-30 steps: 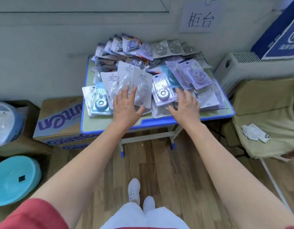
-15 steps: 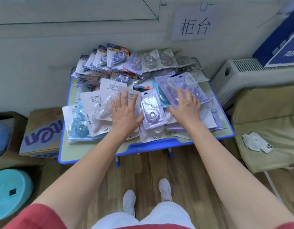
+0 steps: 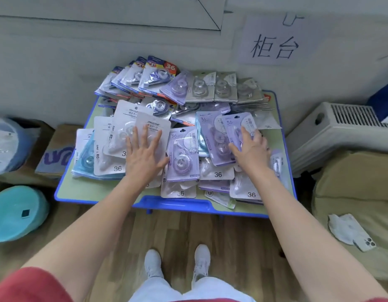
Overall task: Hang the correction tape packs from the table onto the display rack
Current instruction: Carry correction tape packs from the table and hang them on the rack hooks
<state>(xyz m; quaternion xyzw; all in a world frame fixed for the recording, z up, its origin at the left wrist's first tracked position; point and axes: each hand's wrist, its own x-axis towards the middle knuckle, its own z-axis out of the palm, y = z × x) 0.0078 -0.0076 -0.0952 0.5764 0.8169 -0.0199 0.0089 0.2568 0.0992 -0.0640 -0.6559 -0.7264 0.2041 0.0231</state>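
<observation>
Several correction tape packs lie heaped on a small blue-rimmed table (image 3: 171,205). My left hand (image 3: 145,158) lies flat, fingers spread, on a white correction tape pack (image 3: 152,127) at the pile's left. My right hand (image 3: 251,149) rests on a purple correction tape pack (image 3: 234,124) at the right, its thumb against the pack's left edge and its fingers over the pack's right side. Between the hands sits another purple pack (image 3: 182,155). No display rack is in view.
A cardboard box (image 3: 55,155) and a turquoise stool (image 3: 16,212) stand left of the table. At the right are a white radiator (image 3: 341,131) and a tan cushion (image 3: 363,192) with a phone (image 3: 363,243) on it. My feet (image 3: 177,264) stand on the wood floor.
I have stepped closer to the table and both hands have slid farther onto the pile. The right hand moved from the front packs up onto the purple pack.
</observation>
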